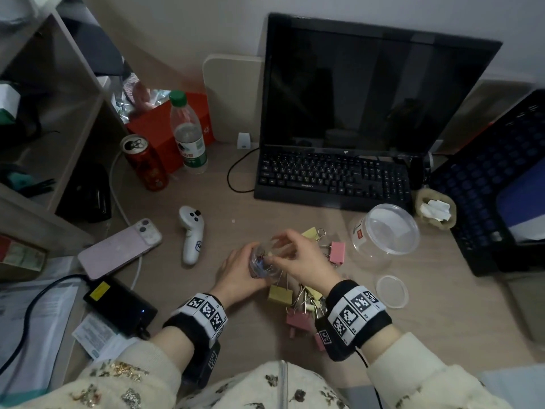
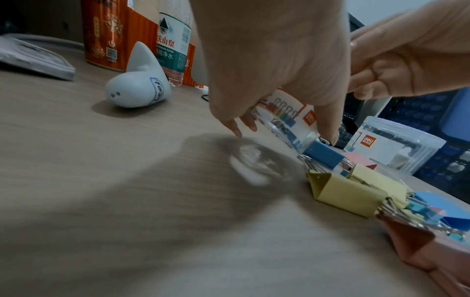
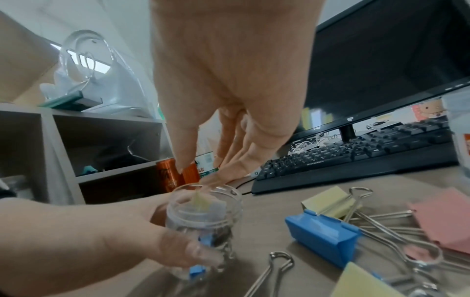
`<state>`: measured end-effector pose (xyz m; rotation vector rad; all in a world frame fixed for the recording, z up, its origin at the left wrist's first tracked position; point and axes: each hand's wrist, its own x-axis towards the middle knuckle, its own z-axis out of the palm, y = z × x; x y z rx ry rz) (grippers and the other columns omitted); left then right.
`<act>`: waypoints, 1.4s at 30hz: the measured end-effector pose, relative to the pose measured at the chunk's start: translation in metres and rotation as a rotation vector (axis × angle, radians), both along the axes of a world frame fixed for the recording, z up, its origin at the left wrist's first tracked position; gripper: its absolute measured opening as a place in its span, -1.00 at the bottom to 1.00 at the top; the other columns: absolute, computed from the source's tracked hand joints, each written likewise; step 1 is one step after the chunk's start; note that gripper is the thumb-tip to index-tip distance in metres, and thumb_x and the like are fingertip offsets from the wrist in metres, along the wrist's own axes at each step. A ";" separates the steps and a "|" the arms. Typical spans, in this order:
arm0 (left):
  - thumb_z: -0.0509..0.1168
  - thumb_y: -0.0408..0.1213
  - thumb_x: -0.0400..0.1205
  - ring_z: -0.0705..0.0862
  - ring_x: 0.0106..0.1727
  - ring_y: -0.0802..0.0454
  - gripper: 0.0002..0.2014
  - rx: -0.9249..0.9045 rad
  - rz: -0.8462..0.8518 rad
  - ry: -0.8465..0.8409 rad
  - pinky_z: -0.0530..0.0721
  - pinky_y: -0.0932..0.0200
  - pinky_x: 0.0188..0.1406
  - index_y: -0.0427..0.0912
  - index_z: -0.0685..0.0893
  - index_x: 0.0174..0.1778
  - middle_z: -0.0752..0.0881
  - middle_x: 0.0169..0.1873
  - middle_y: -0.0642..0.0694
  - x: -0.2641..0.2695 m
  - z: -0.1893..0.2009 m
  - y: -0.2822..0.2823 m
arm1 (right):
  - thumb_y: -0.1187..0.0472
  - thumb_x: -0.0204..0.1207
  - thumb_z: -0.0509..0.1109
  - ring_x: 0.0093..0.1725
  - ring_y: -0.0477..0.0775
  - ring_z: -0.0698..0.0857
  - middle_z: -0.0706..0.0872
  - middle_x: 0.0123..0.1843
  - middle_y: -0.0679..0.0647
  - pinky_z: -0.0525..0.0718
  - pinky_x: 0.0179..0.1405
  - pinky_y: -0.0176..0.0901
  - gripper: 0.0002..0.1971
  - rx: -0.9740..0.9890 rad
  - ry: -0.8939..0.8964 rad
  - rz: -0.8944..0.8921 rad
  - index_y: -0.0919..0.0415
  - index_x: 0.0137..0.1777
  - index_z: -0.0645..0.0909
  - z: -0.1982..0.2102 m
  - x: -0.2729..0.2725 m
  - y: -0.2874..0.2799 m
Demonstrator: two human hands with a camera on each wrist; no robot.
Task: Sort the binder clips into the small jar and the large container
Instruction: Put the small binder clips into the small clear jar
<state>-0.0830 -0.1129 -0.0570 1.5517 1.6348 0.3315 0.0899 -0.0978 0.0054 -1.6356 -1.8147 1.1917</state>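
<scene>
My left hand point(image 1: 241, 270) grips the small clear jar point(image 1: 265, 258) just above the desk, tilted a little. The jar point(image 3: 203, 221) holds a few small blue clips point(image 3: 206, 239). My right hand point(image 1: 280, 246) hovers over its mouth, thumb and fingers point(image 3: 229, 170) spread apart. Just under them, a small yellow clip point(image 3: 201, 201) sits loose in the jar's neck. Several big yellow, pink and blue binder clips point(image 1: 295, 299) lie in a pile under and beside my right wrist. The large clear container point(image 1: 386, 231) stands open to the right.
The container's lid point(image 1: 392, 291) lies flat near the front right. A keyboard point(image 1: 333, 178) and monitor are behind. A white controller point(image 1: 191, 234), a phone point(image 1: 118, 249), a can point(image 1: 146, 163) and a bottle point(image 1: 188, 134) are on the left. A dark crate point(image 1: 486, 184) borders the right.
</scene>
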 end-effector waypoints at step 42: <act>0.56 0.30 0.14 0.45 0.43 0.01 -0.05 -0.059 0.125 -0.039 0.47 -0.24 0.44 0.17 0.37 0.45 0.52 0.39 0.05 0.064 0.020 -0.009 | -0.10 0.44 0.50 0.01 0.00 0.66 0.68 0.08 -0.03 0.72 0.03 0.01 -0.65 -0.204 -0.538 0.194 -0.03 0.16 0.59 -0.055 0.117 -0.011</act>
